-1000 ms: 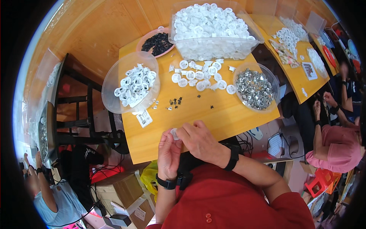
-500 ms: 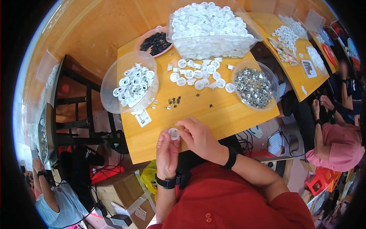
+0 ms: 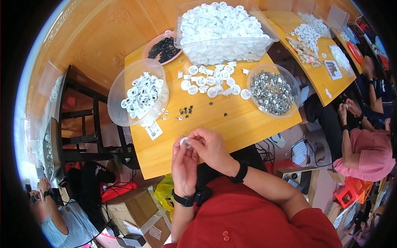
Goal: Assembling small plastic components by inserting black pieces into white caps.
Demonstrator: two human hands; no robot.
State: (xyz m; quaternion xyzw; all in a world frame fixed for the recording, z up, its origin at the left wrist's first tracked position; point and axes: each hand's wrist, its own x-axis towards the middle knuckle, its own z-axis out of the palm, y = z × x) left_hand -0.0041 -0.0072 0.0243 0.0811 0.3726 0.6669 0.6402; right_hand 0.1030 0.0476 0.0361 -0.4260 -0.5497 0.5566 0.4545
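Observation:
Over the table's near edge, my left hand holds a small round white plastic part between its fingertips. My right hand pinches the same part from the right, its fingers covering much of the disc. Beyond the hands lie a few tiny black pieces and small metal bits. Loose white round parts are scattered farther back. A clear bowl of metal clips stands to the right, and a clear tub of white parts to the left.
A big clear bin heaped with white parts stands at the back, beside a pink bowl of black pieces. A printed label lies by the left tub. Another table is at the right; a person in pink sits there.
The round white part has turned and moved slightly left, and my right thumb and fingers now cover more of it. The whole view has shifted a little.

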